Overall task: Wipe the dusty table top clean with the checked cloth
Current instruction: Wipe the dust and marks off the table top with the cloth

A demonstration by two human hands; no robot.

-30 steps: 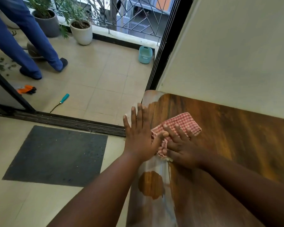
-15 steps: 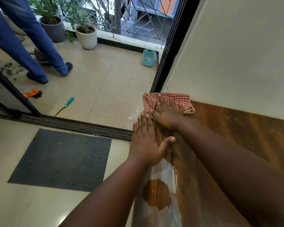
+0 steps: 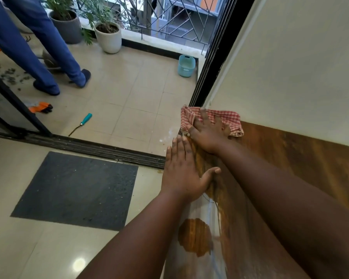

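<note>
Both my hands lie flat: my right hand [image 3: 209, 132] presses the checked cloth [image 3: 228, 117] into the bench's [image 3: 280, 178] far corner against the wall to lift dust, while my left hand [image 3: 182, 172], its grip slack, steadies the near edge.

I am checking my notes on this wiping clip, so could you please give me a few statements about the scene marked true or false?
1. The right hand presses flat on the checked cloth. True.
2. The cloth lies at the table's near edge. False: it is at the far corner, by the wall.
3. The left hand holds the cloth. False: it rests at the table top edge.
4. A screwdriver lies on the floor. True.
</note>
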